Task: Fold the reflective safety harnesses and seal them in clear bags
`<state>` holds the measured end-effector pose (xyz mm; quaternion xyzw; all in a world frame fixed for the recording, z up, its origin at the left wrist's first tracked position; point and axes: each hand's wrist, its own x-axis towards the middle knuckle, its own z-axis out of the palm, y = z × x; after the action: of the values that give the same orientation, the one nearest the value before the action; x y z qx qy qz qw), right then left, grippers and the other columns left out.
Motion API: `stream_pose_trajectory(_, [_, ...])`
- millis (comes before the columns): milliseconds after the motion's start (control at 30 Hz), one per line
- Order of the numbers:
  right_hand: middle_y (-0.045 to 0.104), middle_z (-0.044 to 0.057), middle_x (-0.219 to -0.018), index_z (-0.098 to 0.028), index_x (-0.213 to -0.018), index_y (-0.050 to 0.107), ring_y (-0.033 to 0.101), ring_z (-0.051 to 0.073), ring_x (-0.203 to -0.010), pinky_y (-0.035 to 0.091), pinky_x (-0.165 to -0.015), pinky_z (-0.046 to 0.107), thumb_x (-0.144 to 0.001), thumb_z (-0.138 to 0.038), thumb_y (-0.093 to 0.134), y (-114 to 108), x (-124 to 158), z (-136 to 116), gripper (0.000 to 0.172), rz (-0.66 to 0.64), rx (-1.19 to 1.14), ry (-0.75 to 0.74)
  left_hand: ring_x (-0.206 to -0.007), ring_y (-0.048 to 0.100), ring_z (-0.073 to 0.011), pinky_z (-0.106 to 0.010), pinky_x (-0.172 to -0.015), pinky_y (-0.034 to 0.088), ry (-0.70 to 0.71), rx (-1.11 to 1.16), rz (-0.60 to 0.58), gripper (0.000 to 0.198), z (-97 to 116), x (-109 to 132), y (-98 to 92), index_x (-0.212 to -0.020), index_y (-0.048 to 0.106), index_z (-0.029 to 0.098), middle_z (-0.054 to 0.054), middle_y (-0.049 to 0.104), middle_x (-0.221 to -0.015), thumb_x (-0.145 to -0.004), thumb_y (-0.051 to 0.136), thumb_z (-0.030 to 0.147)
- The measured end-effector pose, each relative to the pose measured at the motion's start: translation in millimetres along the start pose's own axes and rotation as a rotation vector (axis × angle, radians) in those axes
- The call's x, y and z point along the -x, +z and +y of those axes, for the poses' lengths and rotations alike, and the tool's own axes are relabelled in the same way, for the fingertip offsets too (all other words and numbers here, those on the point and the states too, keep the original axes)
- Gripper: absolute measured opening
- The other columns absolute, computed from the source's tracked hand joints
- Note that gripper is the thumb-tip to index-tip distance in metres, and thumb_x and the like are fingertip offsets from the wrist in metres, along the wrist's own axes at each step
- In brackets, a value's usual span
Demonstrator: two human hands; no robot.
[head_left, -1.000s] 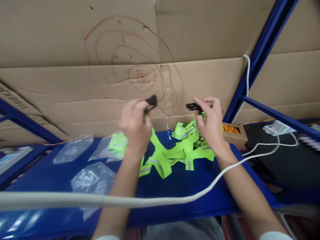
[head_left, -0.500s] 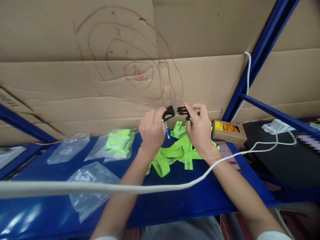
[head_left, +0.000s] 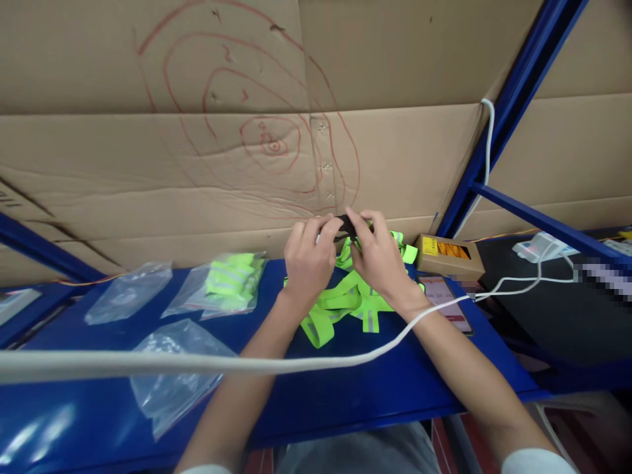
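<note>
- Being gripped by two hands, one black buckle [head_left: 347, 226] is being held up above the green straps [head_left: 351, 296], before one cardboard wall [head_left: 405, 151]; whether its parts are joined cannot be told, as it is being partly hidden by fingers.
- The buckle's left side is being pinched by one left hand [head_left: 310, 258], fingers bent.
- Its right side is being pinched by one right hand [head_left: 379, 255], fingers likewise bent.
- One loose heap of straps is being supported by one blue table [head_left: 336, 395], below the hands.
- Three clear bags [head_left: 190, 289] are being spread at the left; one is being filled by folded green strips [head_left: 231, 280].
- At the right, one phone [head_left: 442, 289] is being backed by one small box [head_left: 454, 266].
- Two forearms are being crossed by one white cable [head_left: 296, 365].
</note>
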<state>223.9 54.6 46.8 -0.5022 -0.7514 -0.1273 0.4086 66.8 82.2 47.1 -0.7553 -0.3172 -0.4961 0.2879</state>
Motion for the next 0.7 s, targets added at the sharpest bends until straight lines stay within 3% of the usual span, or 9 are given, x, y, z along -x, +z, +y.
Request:
stream_pose_trajectory(100, [0.047, 0.018, -0.137, -0.018, -0.158, 0.034, 0.057, 0.031, -0.124, 0.054, -0.102, 0.049, -0.090, -0.008, 0.047, 2, -2, 2, 0.070, -0.028, -0.119, -0.073, -0.099, 0.060, -0.0264, -0.039, -0.086, 0.047, -0.041, -0.029, -0.107, 0.031, -3, -2, -3.9, -0.125, 0.065, 0.021, -0.010, 0.072, -0.117, -0.097, 0.055, 0.018])
stream_pose_trajectory(200, [0.043, 0.015, -0.145, -0.024, -0.160, 0.029, 0.046, 0.029, -0.139, 0.045, -0.115, 0.049, -0.094, -0.014, 0.051, -2, -4, 2, 0.070, -0.053, -0.247, -0.166, -0.103, 0.062, -0.0305, -0.051, -0.094, 0.042, -0.113, -0.100, -0.212, 0.034, -10, -8, -12.9, -0.128, 0.065, 0.028, -0.009, 0.072, -0.120, -0.096, 0.059, 0.022])
stream_pose_trajectory(267, [0.039, 0.014, -0.150, -0.025, -0.159, 0.030, 0.043, 0.029, -0.142, 0.044, -0.116, 0.048, -0.094, -0.027, 0.062, -7, -5, 2, 0.072, -0.045, -0.334, -0.165, -0.114, 0.061, -0.0339, -0.061, -0.103, 0.033, -0.160, -0.115, -0.187, 0.032, -18, -15, -22.4, -0.124, 0.067, 0.032, -0.007, 0.073, -0.118, -0.094, 0.061, 0.020])
stream_pose_trajectory(333, [0.036, 0.015, -0.153, -0.025, -0.158, 0.030, 0.049, 0.028, -0.135, 0.050, -0.110, 0.046, -0.093, -0.041, 0.066, -11, -7, 3, 0.076, -0.009, -0.441, -0.106, -0.128, 0.056, -0.0362, -0.068, -0.109, 0.023, -0.192, -0.109, -0.111, 0.029, -26, -26, -34.3, -0.118, 0.068, 0.033, -0.006, 0.074, -0.116, -0.094, 0.061, 0.019])
stream_pose_trajectory(400, [0.035, 0.017, -0.157, -0.024, -0.158, 0.027, 0.055, 0.025, -0.127, 0.054, -0.103, 0.043, -0.096, -0.050, 0.060, -14, -9, 7, 0.074, 0.040, -0.530, -0.028, -0.130, 0.055, -0.0367, -0.070, -0.110, 0.022, -0.222, -0.100, -0.054, 0.026, -32, -42, -47.1, -0.114, 0.069, 0.033, -0.006, 0.074, -0.115, -0.093, 0.063, 0.020])
stream_pose_trajectory(467, [0.032, 0.016, -0.161, -0.025, -0.160, 0.023, 0.054, 0.025, -0.131, 0.052, -0.106, 0.042, -0.100, -0.055, 0.053, -17, -11, 12, 0.074, 0.047, -0.584, 0.025, -0.122, 0.060, -0.0338, -0.065, -0.109, 0.032, -0.245, -0.043, -0.044, 0.025, -36, -61, -58.8, -0.113, 0.068, 0.031, -0.006, 0.072, -0.114, -0.091, 0.064, 0.019])
stream_pose_trajectory(567, [0.027, 0.013, -0.167, -0.026, -0.163, 0.014, 0.040, 0.026, -0.148, 0.042, -0.117, 0.045, -0.095, -0.069, 0.052, -21, -14, 15, 0.089, -0.050, -0.717, 0.016, -0.107, 0.065, -0.0239, -0.045, -0.099, 0.049, -0.201, 0.098, -0.041, 0.020, -39, -91, -69.2, -0.107, 0.065, 0.027, -0.004, 0.070, -0.110, -0.090, 0.065, 0.016])
stream_pose_trajectory(700, [0.031, 0.011, -0.167, -0.026, -0.164, 0.018, 0.034, 0.027, -0.153, 0.034, -0.123, 0.046, -0.083, -0.076, 0.065, -24, -11, 4, 0.106, -0.259, -0.943, -0.031, -0.093, 0.063, -0.0106, -0.025, -0.086, 0.052, -0.021, 0.229, 0.113, 0.022, -42, -124, -60.8, -0.107, 0.054, 0.023, 0.004, 0.064, -0.100, -0.091, 0.066, 0.016])
